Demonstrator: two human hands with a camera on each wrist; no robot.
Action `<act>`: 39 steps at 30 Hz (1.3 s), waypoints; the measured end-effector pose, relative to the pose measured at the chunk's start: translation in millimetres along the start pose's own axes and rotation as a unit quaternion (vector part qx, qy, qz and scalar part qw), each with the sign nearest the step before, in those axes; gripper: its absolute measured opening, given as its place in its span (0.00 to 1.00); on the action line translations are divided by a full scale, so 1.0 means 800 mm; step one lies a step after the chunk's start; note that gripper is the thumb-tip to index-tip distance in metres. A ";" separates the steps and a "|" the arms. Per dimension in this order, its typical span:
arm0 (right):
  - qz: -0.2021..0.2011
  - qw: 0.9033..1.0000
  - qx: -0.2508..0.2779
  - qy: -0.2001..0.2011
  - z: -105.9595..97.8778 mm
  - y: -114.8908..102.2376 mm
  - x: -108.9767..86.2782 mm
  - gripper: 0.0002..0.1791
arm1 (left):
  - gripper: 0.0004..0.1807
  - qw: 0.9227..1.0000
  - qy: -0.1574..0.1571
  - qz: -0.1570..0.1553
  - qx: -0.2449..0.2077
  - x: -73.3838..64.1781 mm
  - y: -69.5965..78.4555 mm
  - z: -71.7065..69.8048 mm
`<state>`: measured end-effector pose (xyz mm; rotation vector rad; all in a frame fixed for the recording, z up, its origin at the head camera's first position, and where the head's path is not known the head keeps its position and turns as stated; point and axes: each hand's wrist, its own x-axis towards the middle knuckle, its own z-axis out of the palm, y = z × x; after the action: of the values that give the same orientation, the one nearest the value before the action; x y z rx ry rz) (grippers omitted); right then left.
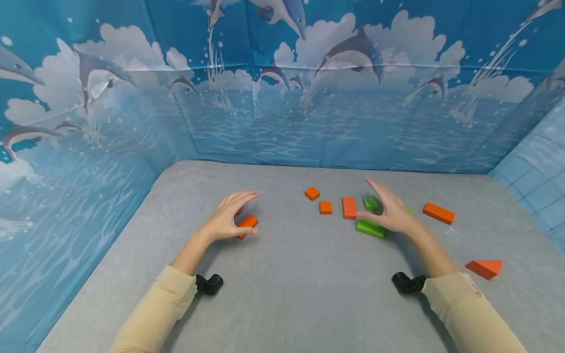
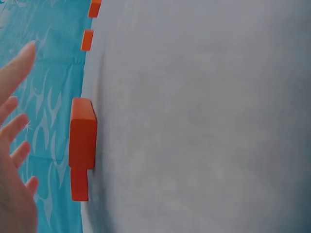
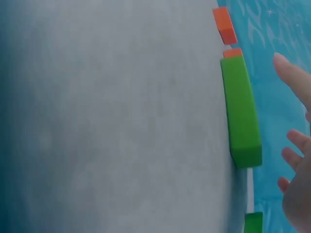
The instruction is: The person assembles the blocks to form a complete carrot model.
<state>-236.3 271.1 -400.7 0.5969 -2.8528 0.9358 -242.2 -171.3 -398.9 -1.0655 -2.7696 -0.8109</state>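
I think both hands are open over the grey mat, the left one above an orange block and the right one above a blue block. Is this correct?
Not quite: the block under the right hand is green, not blue, as the head view and right wrist view show. The rest holds: both hands are open over the grey mat, the left hand above an orange block.

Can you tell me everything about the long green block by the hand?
The long green block is a flat, bright green bar with squared edges, probably painted wood. It lies flat on the grey table, just under the open right hand, whose fingers hover over it without gripping. The right wrist view shows it as a plain, smooth slab with nothing stacked on it.
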 end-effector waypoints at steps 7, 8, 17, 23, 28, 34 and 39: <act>0.002 0.998 0.046 -0.035 0.012 0.004 0.006 0.47 | 0.44 0.999 -0.019 -0.004 -0.049 -0.018 -0.008 0.006; 0.004 0.998 0.048 -0.040 0.014 0.005 0.007 0.47 | 0.44 0.998 -0.019 -0.004 -0.054 -0.020 -0.010 0.007; 0.030 0.995 0.067 -0.062 0.019 0.012 0.007 0.44 | 0.41 0.998 -0.016 0.008 -0.060 -0.032 -0.022 0.012; 0.052 0.995 0.048 -0.074 0.022 0.014 0.007 0.43 | 0.40 0.998 -0.039 -0.021 -0.054 -0.034 -0.025 0.013; 0.052 0.995 0.024 -0.077 0.023 0.012 0.009 0.41 | 0.38 0.997 -0.047 -0.037 -0.054 -0.034 -0.025 0.012; 0.050 0.996 0.010 -0.069 0.028 0.011 0.011 0.41 | 0.34 0.998 -0.041 -0.025 -0.050 -0.033 -0.026 0.012; 0.045 0.997 0.011 -0.058 0.030 0.013 0.014 0.38 | 0.32 0.998 -0.032 -0.007 -0.045 -0.031 -0.030 0.013</act>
<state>-249.4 260.7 -423.8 0.5467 -2.9983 0.9793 -237.4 -196.2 -425.1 -1.1070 -2.8211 -0.9267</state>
